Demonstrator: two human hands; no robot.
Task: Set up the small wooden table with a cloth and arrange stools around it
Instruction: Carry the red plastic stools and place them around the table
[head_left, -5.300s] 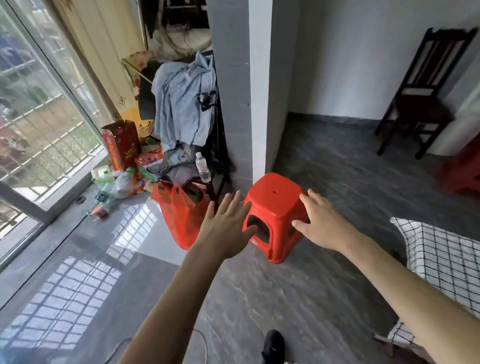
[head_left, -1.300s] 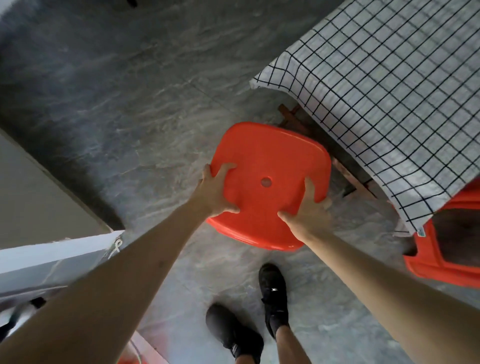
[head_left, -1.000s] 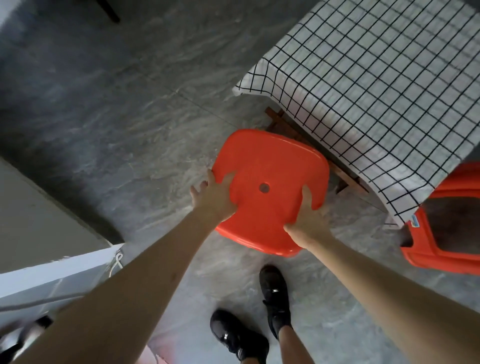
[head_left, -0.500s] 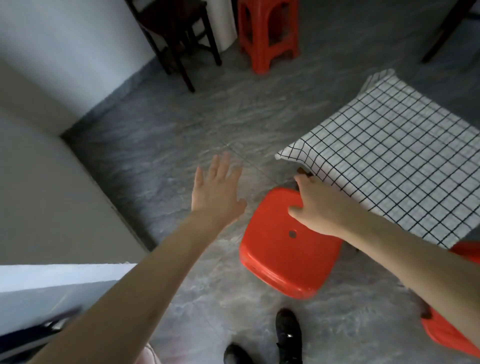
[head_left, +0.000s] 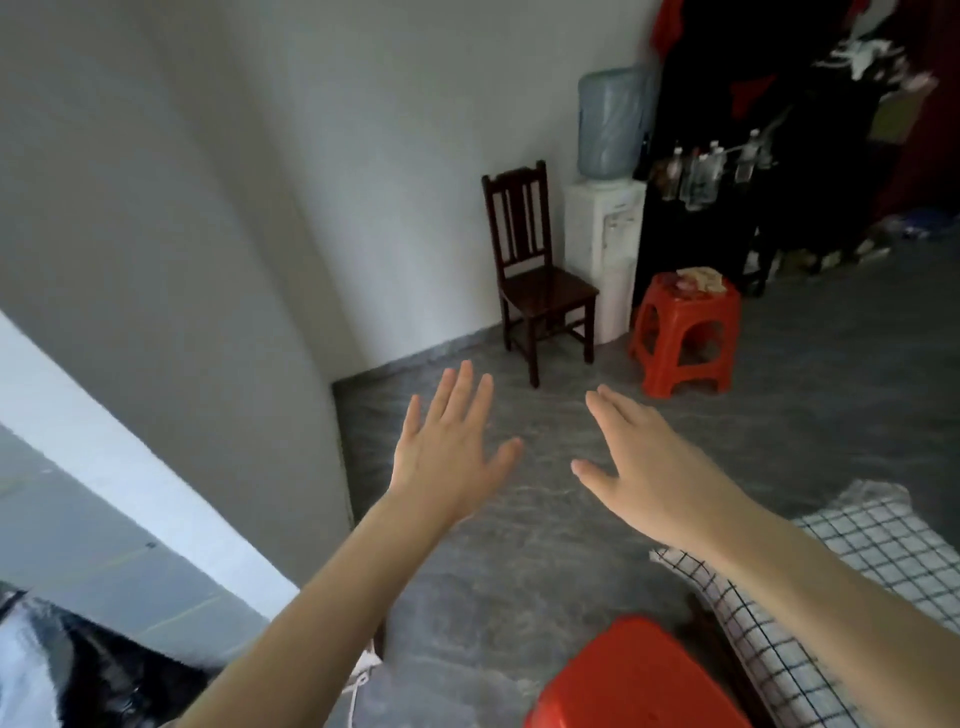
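A red plastic stool (head_left: 634, 675) stands on the floor at the bottom of the view, beside the corner of the small table under its black-and-white checked cloth (head_left: 852, 561). My left hand (head_left: 449, 452) and my right hand (head_left: 649, 457) are both raised in front of me over the grey floor, fingers straight and spread, holding nothing. A second red stool (head_left: 685, 338) with some small items on its seat stands farther off, near the far wall.
A dark wooden chair (head_left: 540, 275) stands against the white wall beside a white water dispenser (head_left: 602, 254) with a blue bottle. A dark shelf with bottles (head_left: 711, 171) and hanging clothes fills the right back. A white pillar is at my left.
My right hand has let go of the near red stool, which now stands by the table. Both hands have lifted and my view has swung up toward the far stool and chair.
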